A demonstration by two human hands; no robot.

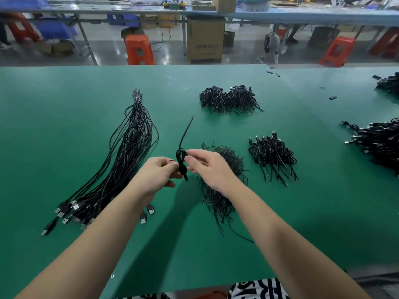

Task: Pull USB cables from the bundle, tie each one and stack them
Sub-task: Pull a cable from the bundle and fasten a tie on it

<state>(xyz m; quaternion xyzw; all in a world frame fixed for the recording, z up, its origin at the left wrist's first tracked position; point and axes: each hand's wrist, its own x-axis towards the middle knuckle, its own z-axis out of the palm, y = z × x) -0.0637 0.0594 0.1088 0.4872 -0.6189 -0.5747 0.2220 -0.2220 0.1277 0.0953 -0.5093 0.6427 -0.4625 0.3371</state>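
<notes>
Both hands pinch one coiled cable [182, 164]: left hand [156, 172], right hand [208, 167]. Long bundle [129, 152] lies left of it; tie pile [222, 180] under the right hand.

Black USB cables [127, 160] lie on a green table [64, 117]; orange stools [139, 49] stand behind; black-and-white patterned clothing [257, 289].
</notes>
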